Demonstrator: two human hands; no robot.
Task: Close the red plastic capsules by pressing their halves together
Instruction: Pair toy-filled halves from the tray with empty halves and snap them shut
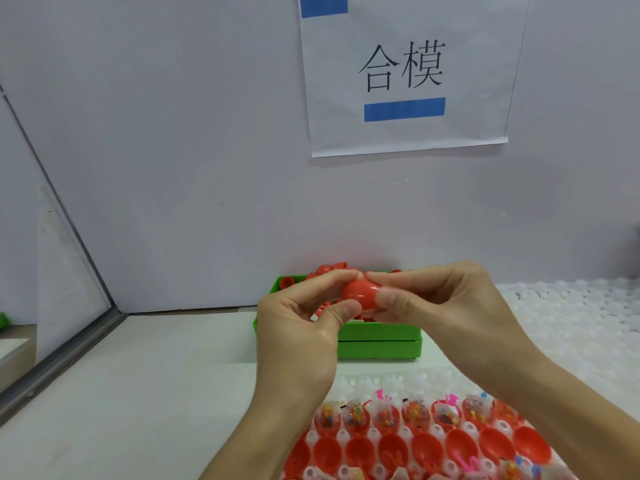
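Left hand [304, 317] and right hand [440, 303] are pinching one red capsule [360, 292] between fingertips, above the green bin [377, 341]; fingers are hiding the capsule's seam, tray of open halves [408, 445] is getting cut off below

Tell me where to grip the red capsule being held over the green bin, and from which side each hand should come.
Grip the red capsule at its two rounded ends, one hand from each side, as the left hand and right hand do now. It lies sideways, so I judge that pushing inward along its length would drive the halves together; thumbs underneath and fingertips on top should keep the smooth shell from slipping toward the green bin.
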